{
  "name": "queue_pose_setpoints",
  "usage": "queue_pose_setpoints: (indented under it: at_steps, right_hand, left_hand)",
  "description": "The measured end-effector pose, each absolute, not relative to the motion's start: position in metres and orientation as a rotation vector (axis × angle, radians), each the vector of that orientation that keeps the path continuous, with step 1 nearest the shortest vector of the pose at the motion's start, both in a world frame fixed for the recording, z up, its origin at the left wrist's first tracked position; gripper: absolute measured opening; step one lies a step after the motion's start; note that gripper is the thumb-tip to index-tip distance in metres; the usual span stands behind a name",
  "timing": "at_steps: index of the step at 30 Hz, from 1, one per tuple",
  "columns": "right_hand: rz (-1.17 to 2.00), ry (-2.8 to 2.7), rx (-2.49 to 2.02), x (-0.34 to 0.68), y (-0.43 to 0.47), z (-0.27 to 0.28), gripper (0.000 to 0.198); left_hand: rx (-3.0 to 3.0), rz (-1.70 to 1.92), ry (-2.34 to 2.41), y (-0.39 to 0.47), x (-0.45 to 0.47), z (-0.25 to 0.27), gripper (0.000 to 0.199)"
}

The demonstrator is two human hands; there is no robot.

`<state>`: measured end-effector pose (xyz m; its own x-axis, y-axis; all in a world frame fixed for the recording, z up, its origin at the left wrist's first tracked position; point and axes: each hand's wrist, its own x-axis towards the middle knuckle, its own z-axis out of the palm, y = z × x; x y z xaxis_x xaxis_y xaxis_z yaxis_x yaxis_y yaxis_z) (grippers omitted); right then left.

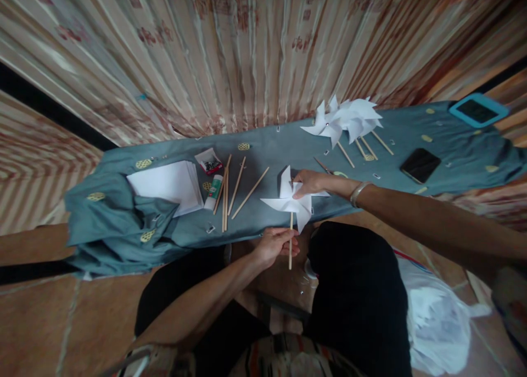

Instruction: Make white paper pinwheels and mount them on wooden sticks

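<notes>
A white paper pinwheel [302, 206] on a wooden stick [290, 256] is between my hands at the near edge of the cloth-covered table. My left hand [275, 245] is closed round the stick below the blades. At the pinwheel's middle, my right hand [308, 183] presses with its fingers, thumb side down on the paper. Scissors [325, 167] lie just beyond my right hand, partly hidden by it. Several loose wooden sticks [236, 186] rest to the left, beside a green and white glue stick [213, 192].
Finished pinwheels [349, 119] are heaped at the back right. A small red box of pins [209, 162] and a stack of white paper [164, 184] lie left. A phone [420, 165] and a blue-framed tablet [478, 110] lie right. A white plastic bag [438, 316] stands on the floor.
</notes>
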<state>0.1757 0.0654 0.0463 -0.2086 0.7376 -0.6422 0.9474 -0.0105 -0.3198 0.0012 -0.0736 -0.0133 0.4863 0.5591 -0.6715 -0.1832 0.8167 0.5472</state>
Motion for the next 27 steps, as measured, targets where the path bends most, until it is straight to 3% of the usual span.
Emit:
queue_pose_setpoints:
  at_steps: [11,17,27]
  right_hand:
    - [-1.005,1.983,1.721,0.174,0.067,0.044,0.034]
    - [-0.989,2.014,1.717,0.178,0.067,0.044,0.037]
    - [-1.31,1.972,1.88,0.194,0.061,0.036,0.036]
  left_hand:
    - [0.451,0.476,0.928,-0.075,0.001,-0.02,0.02]
    - [0.438,0.469,0.974,-0.074,0.003,-0.012,0.01]
    - [0.443,0.514,0.965,-0.071,0.002,-0.01,0.019]
